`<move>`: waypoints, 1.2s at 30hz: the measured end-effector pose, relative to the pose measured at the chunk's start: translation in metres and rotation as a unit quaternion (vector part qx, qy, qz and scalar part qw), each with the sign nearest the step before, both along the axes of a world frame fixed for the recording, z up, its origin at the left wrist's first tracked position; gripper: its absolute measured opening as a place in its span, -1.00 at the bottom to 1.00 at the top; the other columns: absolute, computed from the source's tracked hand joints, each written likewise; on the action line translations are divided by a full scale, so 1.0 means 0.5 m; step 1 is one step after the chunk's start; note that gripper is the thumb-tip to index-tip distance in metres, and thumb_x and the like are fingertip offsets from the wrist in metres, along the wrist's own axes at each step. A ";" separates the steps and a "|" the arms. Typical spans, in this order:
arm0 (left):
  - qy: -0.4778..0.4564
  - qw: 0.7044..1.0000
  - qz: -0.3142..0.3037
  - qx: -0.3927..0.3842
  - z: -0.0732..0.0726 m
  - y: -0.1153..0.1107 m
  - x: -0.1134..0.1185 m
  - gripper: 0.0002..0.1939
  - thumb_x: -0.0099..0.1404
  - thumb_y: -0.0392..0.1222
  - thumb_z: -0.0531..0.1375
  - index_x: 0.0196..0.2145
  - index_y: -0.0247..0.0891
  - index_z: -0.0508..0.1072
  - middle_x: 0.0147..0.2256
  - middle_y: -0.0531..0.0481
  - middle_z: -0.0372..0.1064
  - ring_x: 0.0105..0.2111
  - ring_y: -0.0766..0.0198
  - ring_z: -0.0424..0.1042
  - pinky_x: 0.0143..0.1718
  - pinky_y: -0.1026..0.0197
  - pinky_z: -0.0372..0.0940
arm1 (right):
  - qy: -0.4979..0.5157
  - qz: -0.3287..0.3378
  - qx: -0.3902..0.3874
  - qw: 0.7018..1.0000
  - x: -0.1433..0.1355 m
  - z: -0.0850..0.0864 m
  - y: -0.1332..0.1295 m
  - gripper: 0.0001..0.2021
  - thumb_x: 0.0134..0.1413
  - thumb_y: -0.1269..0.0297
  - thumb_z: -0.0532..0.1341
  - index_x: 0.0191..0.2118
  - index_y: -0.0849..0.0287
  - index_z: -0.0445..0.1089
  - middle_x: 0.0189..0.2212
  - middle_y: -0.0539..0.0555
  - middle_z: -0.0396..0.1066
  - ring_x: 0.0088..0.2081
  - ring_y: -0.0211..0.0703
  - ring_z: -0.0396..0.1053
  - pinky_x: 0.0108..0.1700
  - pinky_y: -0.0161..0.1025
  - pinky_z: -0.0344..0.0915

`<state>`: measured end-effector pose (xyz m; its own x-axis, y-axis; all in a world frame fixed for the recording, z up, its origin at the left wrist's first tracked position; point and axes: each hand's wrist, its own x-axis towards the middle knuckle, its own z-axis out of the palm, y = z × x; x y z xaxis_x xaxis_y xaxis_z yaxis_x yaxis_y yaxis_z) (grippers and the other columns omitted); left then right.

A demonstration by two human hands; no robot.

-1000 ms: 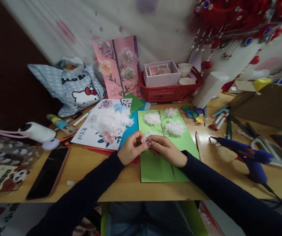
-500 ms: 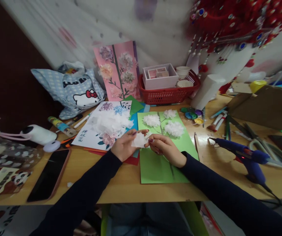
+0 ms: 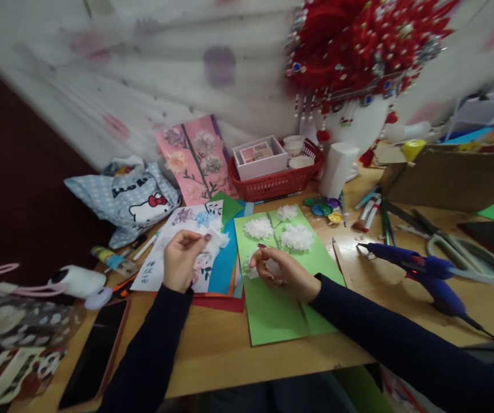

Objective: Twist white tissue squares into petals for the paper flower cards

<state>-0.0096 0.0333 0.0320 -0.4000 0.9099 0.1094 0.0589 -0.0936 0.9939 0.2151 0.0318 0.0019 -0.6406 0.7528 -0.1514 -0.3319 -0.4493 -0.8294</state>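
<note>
My left hand [image 3: 183,258] is over the printed flower sheet [image 3: 154,269], thumb and fingers pinched on thin white paper [image 3: 217,240]. My right hand [image 3: 283,269] hovers above the green card [image 3: 272,321] with curled fingers; whether it holds something white under the fingers I cannot make out. White ruffled paper flowers [image 3: 297,237] lie on the upper part of the card around a dark painted stem. Another white flower [image 3: 252,265] shows partly behind my right fingertips.
A blue glue gun [image 3: 410,261] with a red light lies at the right, near large scissors [image 3: 466,252]. Behind stand a red basket [image 3: 276,186] and a pink flower picture [image 3: 195,155]. A phone [image 3: 94,355] lies front left.
My left hand has moved left, away from my right hand, and now pinches white paper over the printed sheet. The view has shifted, so the objects sit lower in it.
</note>
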 end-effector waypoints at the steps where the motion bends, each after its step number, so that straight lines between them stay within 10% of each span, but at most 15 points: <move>1: 0.033 0.999 0.038 0.021 0.006 0.013 -0.019 -0.59 -0.12 -0.07 0.43 -0.47 -0.22 0.27 -0.48 0.14 0.30 -0.46 0.35 0.35 -0.38 0.28 0.29 | 0.022 0.008 -0.029 0.999 0.002 0.002 0.003 -0.61 0.19 -0.02 0.16 -0.40 0.25 0.43 -0.72 -0.16 0.11 -0.75 -0.41 -0.18 -0.70 -0.39 -0.21; 6: 0.206 0.958 0.153 0.130 0.017 0.021 -0.026 -0.69 0.02 -0.17 0.32 -0.33 -0.18 0.28 -0.26 0.05 0.32 -0.13 0.15 0.36 0.01 0.04 0.24 | 0.124 -0.005 -0.156 0.980 0.011 0.006 0.010 -0.60 0.24 -0.04 0.11 -0.33 0.26 0.37 -0.57 -0.06 0.24 -0.64 -0.37 0.18 -0.62 -0.44 0.10; 13: 0.376 0.901 -0.150 0.157 -0.005 -0.067 0.144 -0.90 0.10 -0.22 0.37 -0.37 -0.14 0.55 -0.31 0.02 0.57 -0.12 0.04 0.45 0.04 -0.06 0.21 | 0.204 -0.020 -0.220 0.954 0.000 0.004 0.005 -0.54 0.37 -0.05 -0.08 -0.14 0.26 0.35 -0.43 0.13 0.44 -0.40 -0.07 0.47 -0.29 -0.15 0.43; 17: 0.477 0.847 -0.182 0.147 -0.021 -0.078 0.168 -0.85 0.16 -0.27 0.37 -0.28 -0.14 0.57 -0.23 -0.02 0.63 -0.02 -0.07 0.41 0.10 -0.22 0.06 | 0.230 -0.024 -0.234 0.944 -0.001 0.010 0.000 -0.53 0.37 -0.06 -0.07 -0.04 0.27 0.32 -0.43 0.12 0.45 -0.38 -0.04 0.49 -0.27 -0.12 0.44; 28: 0.256 0.950 -0.107 0.144 -0.037 -0.058 0.122 -0.91 0.14 -0.20 0.32 -0.48 -0.20 0.48 -0.37 -0.05 0.51 -0.17 0.04 0.43 -0.02 -0.02 0.25 | 0.192 0.033 -0.215 0.957 0.007 0.006 -0.006 -0.57 0.26 -0.09 0.11 -0.11 0.24 0.34 -0.38 0.10 0.45 -0.45 -0.17 0.46 -0.45 -0.27 0.44; 36: 0.148 0.974 -0.149 0.080 -0.030 -0.055 0.104 -0.72 0.13 -0.08 0.34 -0.52 -0.23 0.34 -0.53 0.09 0.26 -0.49 0.31 0.26 -0.39 0.26 0.22 | 0.130 0.086 -0.142 0.977 0.019 0.023 -0.007 -0.72 -0.14 0.22 0.40 -0.47 0.20 0.27 -0.66 -0.21 0.06 -0.70 -0.49 -0.22 -0.75 -0.49 -0.32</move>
<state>0.0425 0.0060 0.0173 -0.0496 0.9429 0.3294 0.2879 -0.3024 0.9087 0.2245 0.0281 0.0136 -0.7990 0.5812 -0.1544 -0.4136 -0.7175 -0.5604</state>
